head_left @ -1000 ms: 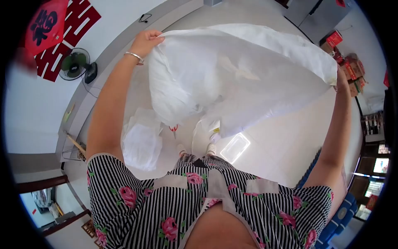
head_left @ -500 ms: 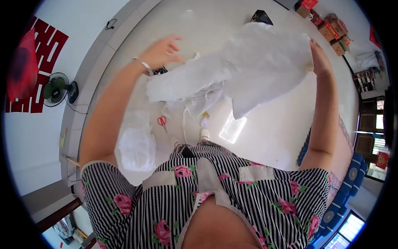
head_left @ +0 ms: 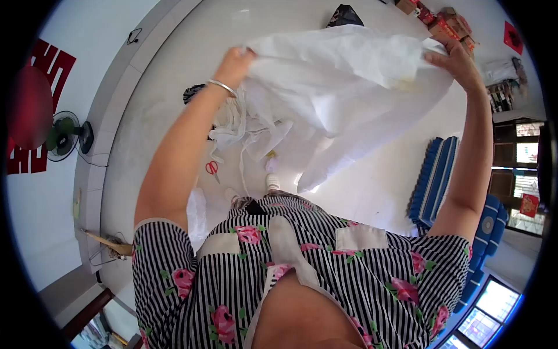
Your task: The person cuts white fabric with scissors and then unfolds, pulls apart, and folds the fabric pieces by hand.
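A large, thin white sheet (head_left: 343, 75) is stretched out in the air in front of me, sagging in folds, with one corner hanging down near my feet. My left hand (head_left: 233, 67) is closed on its left edge, a silver bangle on the wrist. At the upper right my right hand (head_left: 462, 64) pinches the other side, thumb on top. A faint yellowish stain shows close to the right thumb. Below the sheet, white strips (head_left: 238, 125) of similar material lie tangled on the floor. Red-handled scissors (head_left: 213, 170) lie near my feet.
A black bag (head_left: 344, 16) stands on the floor beyond the sheet. Cardboard boxes (head_left: 447, 26) are stacked at the upper right. Blue striped cushions (head_left: 435, 180) lie to the right. On the left are a fan (head_left: 67, 135) and a broom-like stick (head_left: 110, 244).
My left hand has gone from open and off the sheet to closed on its edge. The sheet is now spread wider and lifted off the white strips.
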Demonstrator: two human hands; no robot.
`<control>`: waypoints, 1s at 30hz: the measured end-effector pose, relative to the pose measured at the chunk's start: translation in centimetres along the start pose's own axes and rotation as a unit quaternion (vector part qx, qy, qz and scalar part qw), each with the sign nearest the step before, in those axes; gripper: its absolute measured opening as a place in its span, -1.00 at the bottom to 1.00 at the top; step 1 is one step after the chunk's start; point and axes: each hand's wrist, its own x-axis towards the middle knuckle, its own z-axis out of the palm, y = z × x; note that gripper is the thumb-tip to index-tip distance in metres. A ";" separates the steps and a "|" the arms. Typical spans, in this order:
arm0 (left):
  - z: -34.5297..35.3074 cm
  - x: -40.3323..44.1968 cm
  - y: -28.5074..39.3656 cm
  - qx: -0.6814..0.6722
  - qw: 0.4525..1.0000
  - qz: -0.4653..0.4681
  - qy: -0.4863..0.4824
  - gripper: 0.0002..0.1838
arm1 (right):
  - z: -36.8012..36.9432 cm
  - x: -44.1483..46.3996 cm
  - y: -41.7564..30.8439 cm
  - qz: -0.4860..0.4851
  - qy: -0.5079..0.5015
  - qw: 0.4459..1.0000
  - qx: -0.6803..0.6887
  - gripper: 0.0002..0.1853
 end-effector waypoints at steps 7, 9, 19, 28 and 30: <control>-5.4 2.5 5.4 0.103 0.983 0.074 0.131 -0.59 | 2.5 -1.0 9.9 0.142 0.029 0.924 -0.355 -0.65; -5.5 2.2 6.0 0.005 0.991 -0.007 0.135 -0.55 | 3.2 -0.7 10.7 0.151 0.111 0.899 -0.395 -0.69; 1.4 -6.2 9.2 -0.368 0.886 -0.223 -0.172 -0.48 | 10.3 7.8 4.4 -0.042 0.326 0.945 -0.004 -0.56; 3.4 -10.3 7.7 -0.437 0.883 -0.159 0.062 -0.51 | 39.0 -5.7 6.0 0.366 -0.167 0.696 0.595 -0.07; 2.9 -11.5 5.4 -0.469 0.870 -0.145 0.046 -0.50 | 42.8 -8.2 2.6 0.343 -0.283 0.543 0.713 -0.21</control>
